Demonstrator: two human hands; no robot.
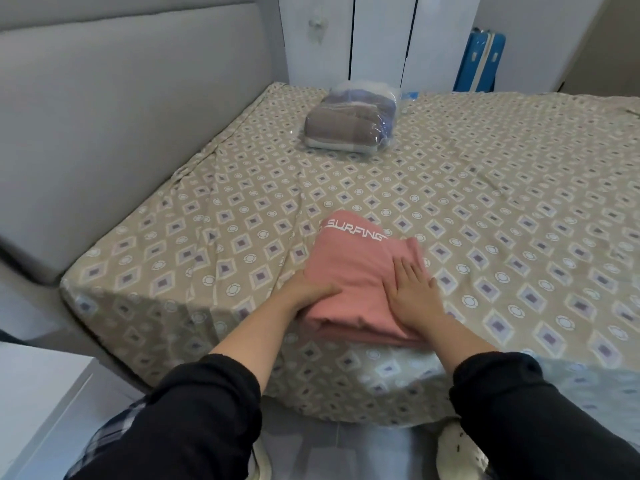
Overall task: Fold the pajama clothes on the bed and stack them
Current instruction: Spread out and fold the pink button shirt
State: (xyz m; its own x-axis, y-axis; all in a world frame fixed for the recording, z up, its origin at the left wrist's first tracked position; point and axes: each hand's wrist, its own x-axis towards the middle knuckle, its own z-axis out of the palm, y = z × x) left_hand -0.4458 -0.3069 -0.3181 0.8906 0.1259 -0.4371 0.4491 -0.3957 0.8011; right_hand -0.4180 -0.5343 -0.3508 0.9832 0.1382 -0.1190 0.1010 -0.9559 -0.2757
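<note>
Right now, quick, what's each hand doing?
Left hand: touching the pink folded pajamas at their left edge; grip cannot be told.
Right hand: open, pressing flat on the pajamas.

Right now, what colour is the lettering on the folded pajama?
White lettering on the pink folded pajama; head view.

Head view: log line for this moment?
stage: folded pink stack on bed, near edge | left hand: at stack's left edge, fingers hidden | right hand: flat on top

Folded pajamas [353, 271] near bed [519, 202] front edge; bagged bundle [349, 124] behind.
</note>
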